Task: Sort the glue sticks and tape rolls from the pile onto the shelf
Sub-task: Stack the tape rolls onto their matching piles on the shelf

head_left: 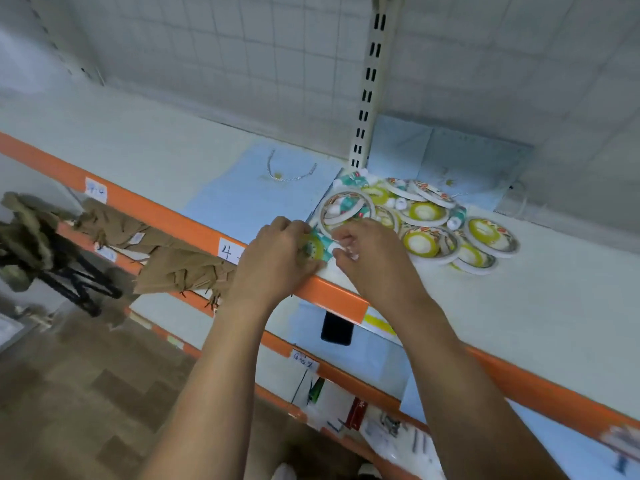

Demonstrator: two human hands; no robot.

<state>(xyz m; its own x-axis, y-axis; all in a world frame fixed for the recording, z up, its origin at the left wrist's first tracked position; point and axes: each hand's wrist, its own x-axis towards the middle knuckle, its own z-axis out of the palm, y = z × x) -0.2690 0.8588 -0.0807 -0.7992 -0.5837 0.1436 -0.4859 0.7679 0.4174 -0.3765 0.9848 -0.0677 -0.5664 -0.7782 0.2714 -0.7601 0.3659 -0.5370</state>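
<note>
**Two items held at edge of pile [425, 213]**

A yellow-green tape roll [312, 245] is gripped by the curled left hand [277, 252] at the pile's near-left edge. Beside it, a white-capped glue stick [331, 250] is pinched by the right hand [370, 258].

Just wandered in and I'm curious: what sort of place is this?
Probably a shop or stockroom: a metal shelf with an orange edge, a handwritten label on it, and a pile of tape rolls.
</note>
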